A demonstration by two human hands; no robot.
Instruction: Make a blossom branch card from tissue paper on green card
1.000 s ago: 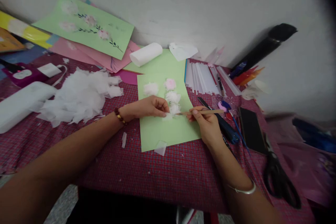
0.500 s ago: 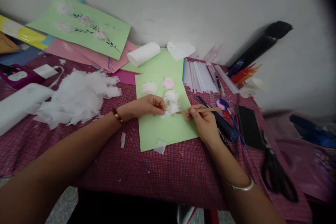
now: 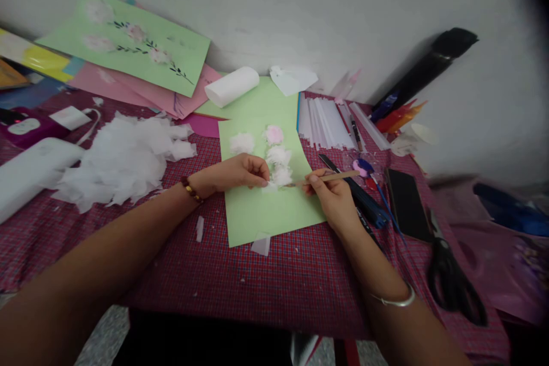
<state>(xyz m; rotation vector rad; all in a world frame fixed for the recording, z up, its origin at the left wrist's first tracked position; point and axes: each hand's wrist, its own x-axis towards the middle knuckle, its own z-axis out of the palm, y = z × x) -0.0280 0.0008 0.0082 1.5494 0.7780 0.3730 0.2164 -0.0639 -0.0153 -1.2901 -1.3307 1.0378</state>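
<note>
A green paper sheet (image 3: 249, 217) lies on the table, bearing a row of fluffy white tissue flowers (image 3: 278, 155), one pink-centred flower (image 3: 274, 134) and a separate white one (image 3: 241, 143). Over the sheet, the fingers of my left hand (image 3: 246, 172) are pinched on a small white tissue piece (image 3: 270, 186) beside the lowest flower. My right hand (image 3: 328, 191) grips a slim wooden stick (image 3: 338, 175) like a pen. Its thin end points at the base of that flower; whether it touches is too small to tell.
A heap of white tissue pieces (image 3: 115, 160) lies left. Behind are a finished flower picture (image 3: 141, 68), a white roll (image 3: 232, 86) and cut white strips (image 3: 323, 123). To the right lie a phone-like black slab (image 3: 408, 204), scissors (image 3: 452, 280) and pens (image 3: 364, 203).
The stick has tilted and shifted slightly within my right hand. My left hand stays almost in place at the tissue piece. The whole view has drifted a little.
</note>
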